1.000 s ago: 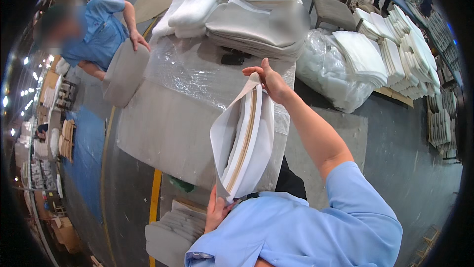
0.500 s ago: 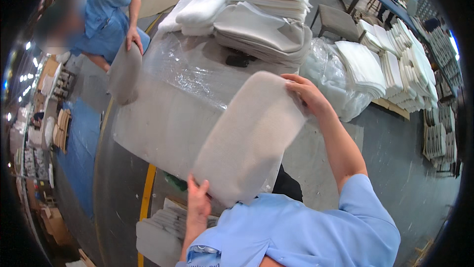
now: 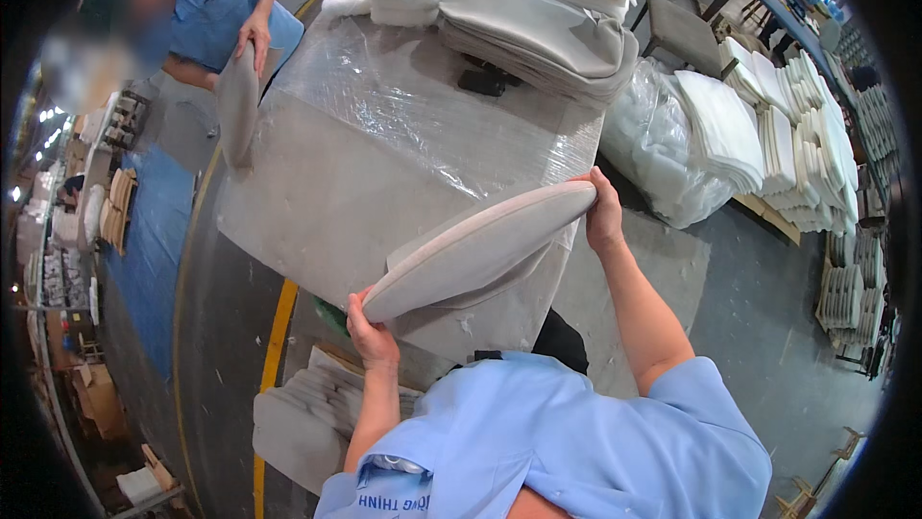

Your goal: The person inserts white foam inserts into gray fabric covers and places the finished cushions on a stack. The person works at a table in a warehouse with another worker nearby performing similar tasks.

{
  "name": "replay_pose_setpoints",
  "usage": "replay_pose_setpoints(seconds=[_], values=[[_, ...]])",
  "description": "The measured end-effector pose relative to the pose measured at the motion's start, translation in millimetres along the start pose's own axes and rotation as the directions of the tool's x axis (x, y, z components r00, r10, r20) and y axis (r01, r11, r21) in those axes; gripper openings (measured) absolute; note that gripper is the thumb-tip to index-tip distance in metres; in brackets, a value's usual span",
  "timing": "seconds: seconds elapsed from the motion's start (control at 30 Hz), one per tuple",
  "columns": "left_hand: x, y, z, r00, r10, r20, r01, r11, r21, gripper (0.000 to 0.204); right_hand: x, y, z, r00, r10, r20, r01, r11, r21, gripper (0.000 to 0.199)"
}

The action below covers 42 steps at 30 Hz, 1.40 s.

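Evidently, the left hand (image 3: 375,335) and right hand (image 3: 603,217) are partly closed, gripping opposite ends of a grey cushion (image 3: 471,245), tilted on edge above the near right part of the desk (image 3: 307,197). Light, even pressure at both ends should keep it from twisting; the grey stack (image 3: 538,34) on the desk's far side lies well apart.

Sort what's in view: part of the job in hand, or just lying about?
In use: grey cushion, held by left hand and right hand; table; probably grey fabric stack.

Apparently lying about: blue floor sheet; upholstered seat; cardboard box.
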<state>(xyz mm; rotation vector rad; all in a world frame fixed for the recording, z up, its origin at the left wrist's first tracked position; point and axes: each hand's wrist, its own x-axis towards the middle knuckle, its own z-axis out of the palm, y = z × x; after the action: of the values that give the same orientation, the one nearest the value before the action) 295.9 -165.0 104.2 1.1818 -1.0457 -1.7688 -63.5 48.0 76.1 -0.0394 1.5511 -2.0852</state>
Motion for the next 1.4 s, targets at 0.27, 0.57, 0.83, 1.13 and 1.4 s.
replay_pose_setpoints(seconds=[0.27,0.57,0.83,1.13,1.4], values=[[-54,36,-50,0.955,0.105,0.277,-0.136,0.986,0.095,0.032,-72,-16,-38,0.965,0.085,0.247,-0.089,0.996,0.003,0.031],[-32,29,-69,0.769,-0.34,0.541,-0.267,0.599,0.755,0.03,-34,-16,-40,0.796,0.594,0.115,-0.312,0.566,-0.763,0.068],[20,-13,55,0.662,-0.113,0.74,-0.675,0.339,0.656,0.056,-14,10,28,0.812,0.469,0.347,0.212,0.317,-0.925,0.034],[49,-22,39,0.698,-0.494,0.518,-0.362,0.38,0.851,0.051,-37,-12,32,0.698,0.667,0.263,-0.227,0.553,-0.802,0.039],[53,-44,35,0.774,-0.379,0.508,-0.47,0.194,0.861,0.055,-30,24,76,0.797,0.604,0.016,-0.485,0.655,-0.58,0.03]])
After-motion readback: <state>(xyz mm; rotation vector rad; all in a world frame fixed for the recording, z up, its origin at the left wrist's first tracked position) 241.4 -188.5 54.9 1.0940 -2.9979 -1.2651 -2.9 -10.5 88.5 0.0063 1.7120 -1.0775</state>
